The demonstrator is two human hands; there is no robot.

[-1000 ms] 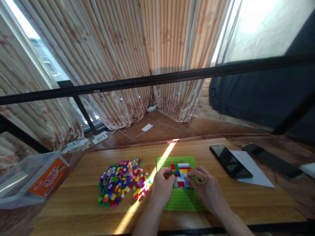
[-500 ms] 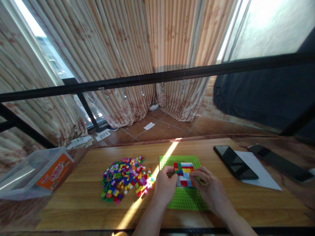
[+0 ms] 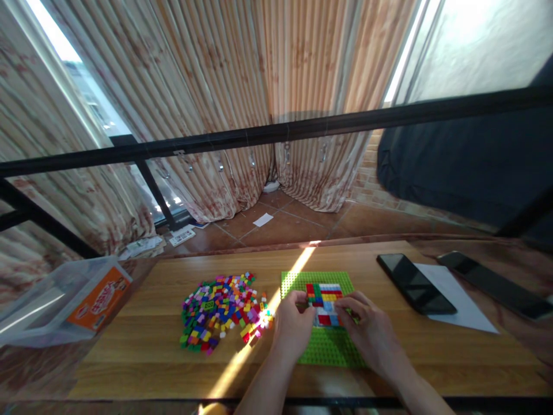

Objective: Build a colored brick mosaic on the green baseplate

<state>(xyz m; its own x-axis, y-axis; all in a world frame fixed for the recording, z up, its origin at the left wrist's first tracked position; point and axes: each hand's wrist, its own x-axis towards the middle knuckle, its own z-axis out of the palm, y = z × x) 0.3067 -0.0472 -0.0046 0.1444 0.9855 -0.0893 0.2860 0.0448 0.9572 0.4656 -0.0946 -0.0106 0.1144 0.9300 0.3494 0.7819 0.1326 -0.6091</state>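
Observation:
A green studded baseplate lies on the table, bearing a patch of toy building bricks in red, green, blue, yellow, white and light blue. At the patch's left edge is my left hand, fingers curled and the thumb tip beside the bricks. My right hand rests over the right side of the patch, thumb and fingertips pinched together. Whatever sits between the fingers of either hand is too small or hidden to tell. Part of the baseplate and the patch's side edges are covered by my hands.
A heap of loose bricks spreads left of the baseplate. Further left stands a clear plastic box with an orange label. To the right lie a black phone, a white paper sheet and another dark phone. A dark rail crosses beyond the table.
The whole view has shifted slightly. Both hands stay at the brick patch in nearly the same pose, and no brick has visibly moved.

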